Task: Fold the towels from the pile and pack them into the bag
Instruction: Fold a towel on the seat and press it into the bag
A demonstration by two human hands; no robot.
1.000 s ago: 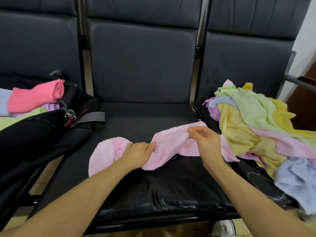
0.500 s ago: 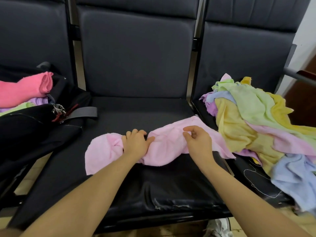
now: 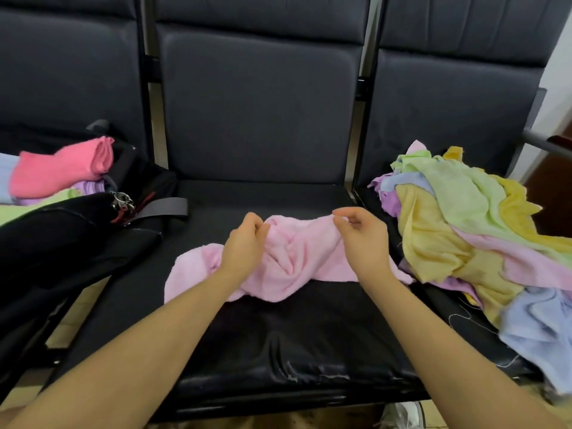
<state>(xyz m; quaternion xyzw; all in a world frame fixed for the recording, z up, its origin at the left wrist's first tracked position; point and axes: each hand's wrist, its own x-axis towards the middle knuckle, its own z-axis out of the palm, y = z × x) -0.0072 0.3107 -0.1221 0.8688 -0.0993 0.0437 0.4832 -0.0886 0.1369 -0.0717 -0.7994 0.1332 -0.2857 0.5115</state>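
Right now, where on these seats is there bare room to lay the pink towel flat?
Bare: middle seat in front of pink towel, and the strip behind it up to the backrest. Crowded: right seat under the towel pile; left seat under the black bag.

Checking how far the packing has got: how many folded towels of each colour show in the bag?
Hot pink: 1
Lilac: 1
Light green: 1
Pale blue: 1
Total: 4 visible in the black bag
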